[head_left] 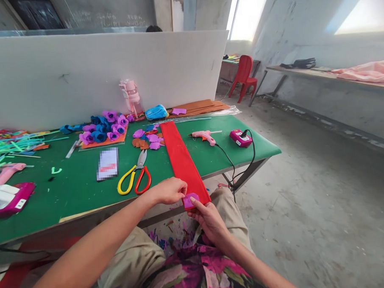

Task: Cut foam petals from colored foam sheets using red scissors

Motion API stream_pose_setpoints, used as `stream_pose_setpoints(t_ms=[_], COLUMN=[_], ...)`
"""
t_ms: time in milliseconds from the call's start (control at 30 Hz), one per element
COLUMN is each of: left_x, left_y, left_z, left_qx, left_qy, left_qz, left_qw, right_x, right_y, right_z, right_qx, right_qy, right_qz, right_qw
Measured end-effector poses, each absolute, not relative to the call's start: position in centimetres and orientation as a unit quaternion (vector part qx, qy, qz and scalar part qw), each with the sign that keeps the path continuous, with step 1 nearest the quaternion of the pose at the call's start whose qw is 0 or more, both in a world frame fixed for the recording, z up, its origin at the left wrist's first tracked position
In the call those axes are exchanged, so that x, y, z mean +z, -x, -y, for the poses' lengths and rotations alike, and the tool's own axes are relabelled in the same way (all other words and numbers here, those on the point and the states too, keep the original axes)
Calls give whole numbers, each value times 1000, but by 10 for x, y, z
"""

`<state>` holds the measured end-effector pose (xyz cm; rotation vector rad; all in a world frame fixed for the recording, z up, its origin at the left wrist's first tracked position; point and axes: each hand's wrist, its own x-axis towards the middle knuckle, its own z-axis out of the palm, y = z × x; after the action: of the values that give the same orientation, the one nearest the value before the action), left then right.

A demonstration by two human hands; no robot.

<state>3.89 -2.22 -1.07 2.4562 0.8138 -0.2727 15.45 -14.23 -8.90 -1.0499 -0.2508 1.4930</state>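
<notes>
A long red strip of sheet material [181, 155] runs over the green table's front edge toward me. On its near end lies a small purple cut piece [188, 199]. My right hand [210, 219] pinches the purple piece against the strip, thumb on top and fingers underneath. Beside it, my left hand [170, 191] has its fingers closed in a pinch at the left edge of the purple piece; what is between the fingertips is hidden. Scissors [140, 167] with one yellow and one red handle lie open to the left of the strip.
On the green table [79, 183] are purple and blue flowers [104, 127], loose petals [152, 139], a pink glue gun [204, 136] and a corded magenta power socket [240, 138]. A pink bottle [132, 98] stands before the white board [90, 76]. Another glue gun [8, 172] lies left.
</notes>
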Motion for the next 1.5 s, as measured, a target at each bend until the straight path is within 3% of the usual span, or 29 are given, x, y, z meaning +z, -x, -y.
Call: stream_pose_setpoints(t_ms=[1500], left_x=[-9], left_y=[-43], left_z=[29], left_qx=[-101], left_qy=[-900], left_qz=[-336], left_qw=[257], right_x=[-90], right_y=[-152], right_z=[141], right_qx=[641], right_qy=[504], right_qz=[101], right_qw=[569])
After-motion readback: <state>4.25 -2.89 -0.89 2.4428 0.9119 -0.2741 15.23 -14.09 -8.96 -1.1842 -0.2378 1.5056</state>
